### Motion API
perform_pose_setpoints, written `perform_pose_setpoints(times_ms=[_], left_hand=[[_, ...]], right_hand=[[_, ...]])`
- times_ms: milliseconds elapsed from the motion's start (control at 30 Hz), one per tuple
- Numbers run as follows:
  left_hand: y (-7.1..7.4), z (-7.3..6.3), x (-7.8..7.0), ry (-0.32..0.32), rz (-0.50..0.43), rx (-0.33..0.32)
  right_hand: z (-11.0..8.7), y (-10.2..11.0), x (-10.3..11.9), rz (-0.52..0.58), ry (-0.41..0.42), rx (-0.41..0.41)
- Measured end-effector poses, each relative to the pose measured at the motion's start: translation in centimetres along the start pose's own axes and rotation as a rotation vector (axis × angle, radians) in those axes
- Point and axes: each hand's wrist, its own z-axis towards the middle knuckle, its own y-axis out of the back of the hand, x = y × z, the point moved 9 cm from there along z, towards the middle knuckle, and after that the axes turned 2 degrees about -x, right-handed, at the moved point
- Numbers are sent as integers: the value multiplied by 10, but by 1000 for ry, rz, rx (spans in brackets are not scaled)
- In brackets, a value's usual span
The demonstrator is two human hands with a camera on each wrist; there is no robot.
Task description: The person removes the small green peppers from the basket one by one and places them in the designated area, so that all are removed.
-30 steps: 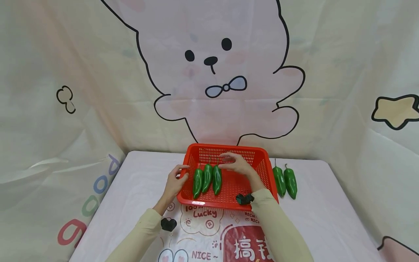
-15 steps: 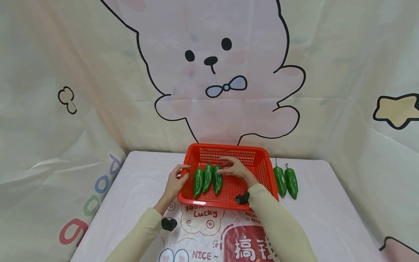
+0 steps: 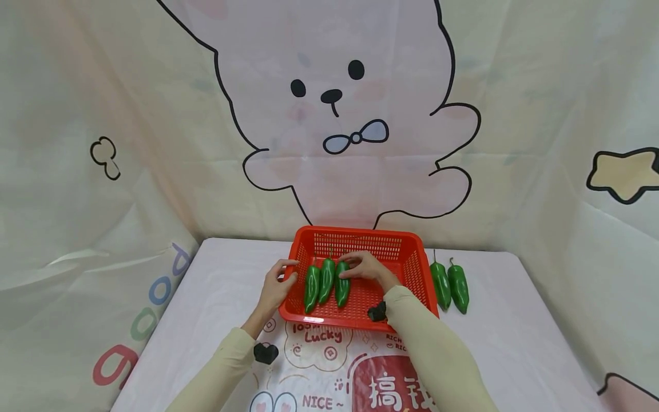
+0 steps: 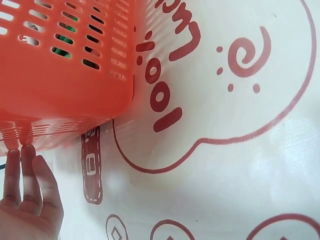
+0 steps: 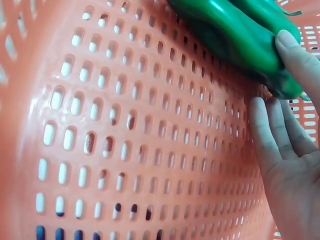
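Note:
In the head view, three glossy green chili peppers lie side by side in a red plastic basket. My right hand reaches inside and pinches the rightmost chili pepper near its stem end. The right wrist view shows the thumb on its side and the other fingertips by its stem end. To its left lie the middle chili pepper and the left chili pepper. My left hand touches the basket's left side, its fingers straight against the outer wall in the left wrist view.
Two more green chili peppers, one nearer and one farther right, lie on the table just right of the basket. A printed sheet covers the table in front. A cartoon-patterned cloth hangs behind.
My right hand has moved down and slightly left onto the rightmost chili pepper, its thumb and fingers coming closer together. The left hand and the peppers have stayed in place.

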Motion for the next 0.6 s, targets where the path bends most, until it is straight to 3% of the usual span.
perform_pose_setpoints(times_ms=[333, 600], left_hand=[[0, 0, 1, -3, 22, -8], [0, -1, 0, -1, 22, -17]], right_hand=[[-2, 0, -2, 43, -7, -30], [-3, 0, -4, 145, -39, -28]])
